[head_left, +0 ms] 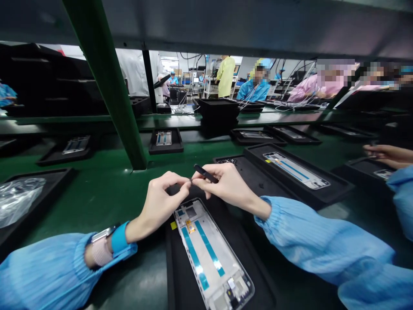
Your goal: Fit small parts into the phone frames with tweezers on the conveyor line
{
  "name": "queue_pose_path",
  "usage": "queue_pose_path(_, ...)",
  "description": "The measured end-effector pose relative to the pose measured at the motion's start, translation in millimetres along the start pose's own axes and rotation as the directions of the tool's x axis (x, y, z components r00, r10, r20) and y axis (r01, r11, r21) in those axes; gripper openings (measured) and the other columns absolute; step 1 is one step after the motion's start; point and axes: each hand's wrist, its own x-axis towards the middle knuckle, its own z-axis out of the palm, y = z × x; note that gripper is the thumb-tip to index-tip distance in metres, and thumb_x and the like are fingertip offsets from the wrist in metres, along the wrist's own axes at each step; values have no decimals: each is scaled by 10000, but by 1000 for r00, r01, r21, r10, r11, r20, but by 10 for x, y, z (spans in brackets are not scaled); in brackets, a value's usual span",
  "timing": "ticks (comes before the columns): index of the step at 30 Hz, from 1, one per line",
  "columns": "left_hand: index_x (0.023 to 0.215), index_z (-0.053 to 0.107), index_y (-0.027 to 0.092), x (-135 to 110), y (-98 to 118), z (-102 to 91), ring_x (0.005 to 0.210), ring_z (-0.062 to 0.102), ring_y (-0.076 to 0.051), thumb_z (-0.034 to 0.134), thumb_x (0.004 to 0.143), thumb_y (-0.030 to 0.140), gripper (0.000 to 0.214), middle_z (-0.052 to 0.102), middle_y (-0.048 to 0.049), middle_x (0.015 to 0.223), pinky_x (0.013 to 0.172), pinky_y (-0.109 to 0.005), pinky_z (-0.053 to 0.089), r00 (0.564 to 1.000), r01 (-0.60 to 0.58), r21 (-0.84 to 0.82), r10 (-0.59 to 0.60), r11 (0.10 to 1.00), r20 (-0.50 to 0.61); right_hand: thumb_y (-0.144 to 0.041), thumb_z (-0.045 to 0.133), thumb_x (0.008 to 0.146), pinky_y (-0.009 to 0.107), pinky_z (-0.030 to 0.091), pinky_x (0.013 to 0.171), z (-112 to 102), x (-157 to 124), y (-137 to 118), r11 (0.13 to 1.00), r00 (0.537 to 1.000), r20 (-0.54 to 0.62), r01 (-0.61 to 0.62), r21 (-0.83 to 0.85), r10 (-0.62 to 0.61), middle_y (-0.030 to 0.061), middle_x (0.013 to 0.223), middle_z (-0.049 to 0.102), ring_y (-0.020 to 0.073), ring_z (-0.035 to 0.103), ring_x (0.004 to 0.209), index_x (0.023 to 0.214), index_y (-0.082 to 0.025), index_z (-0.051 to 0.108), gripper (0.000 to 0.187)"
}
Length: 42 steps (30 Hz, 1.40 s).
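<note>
My left hand is closed in a pinch, thumb against forefinger, on a tiny dark piece too small to name. Its fingertips meet those of my right hand, which is closed around a slim black pen-shaped tool. The tool's upper end points up and to the left. Just below both hands lies a phone frame, its silver inner side up, with two blue strips and an orange flex cable. It rests in a black foam tray, and a yellow tab sticks out at its upper left edge.
Right of my hands, another black tray holds a phone frame, beside a tray with small dark parts. A plastic bag lies in a tray at left. A green post rises ahead. Another person's hand is at far right.
</note>
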Motion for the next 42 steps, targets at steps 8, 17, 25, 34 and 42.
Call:
queue_pose_path(8, 919, 654, 203, -174, -175, -130, 834, 559, -191, 566, 793, 224, 155, 666, -29, 891, 745, -322, 453, 975, -9, 281, -55, 960, 217, -52, 602, 666, 201, 409, 614, 37, 36, 248, 940, 969, 84, 247, -235, -234, 21, 724, 633, 112, 564, 653, 731, -124, 651, 108)
queue_pose_path(17, 754, 687, 190, -356, -231, -134, 811, 528, -193, 548, 778, 185, 141, 668, -37, 777, 705, -316, 470, 969, 7, 332, -88, 943, 231, -118, 593, 707, 168, 370, 545, 247, 82, 371, 1000, 950, 313, 23, -4, -21, -2, 690, 619, 80, 524, 606, 721, -122, 671, 79)
queue_pose_path(25, 768, 689, 188, -353, -237, -90, 785, 512, -187, 551, 790, 164, 141, 650, -40, 746, 666, -304, 463, 972, -38, 267, -26, 963, 233, -119, 578, 709, 173, 362, 509, 237, -18, 349, 998, 944, 326, -60, 15, 52, -12, 639, 613, 63, 487, 509, 697, -123, 654, 77)
queue_pose_path(34, 767, 675, 168, -349, -242, -74, 785, 501, -182, 543, 786, 129, 139, 641, -42, 734, 660, -295, 467, 972, -23, 228, -31, 973, 233, -123, 592, 728, 197, 338, 543, 281, -42, 346, 983, 957, 274, 134, -124, -96, 3, 652, 587, 82, 473, 576, 703, -112, 656, 70)
queue_pose_path(42, 756, 683, 168, -358, -265, -83, 780, 506, -184, 552, 783, 160, 134, 636, -48, 740, 636, -288, 471, 976, -31, 253, -26, 967, 217, -93, 611, 694, 205, 358, 589, 311, -69, 353, 976, 958, 249, 175, -126, -139, 2, 686, 602, 102, 519, 624, 717, -132, 633, 50)
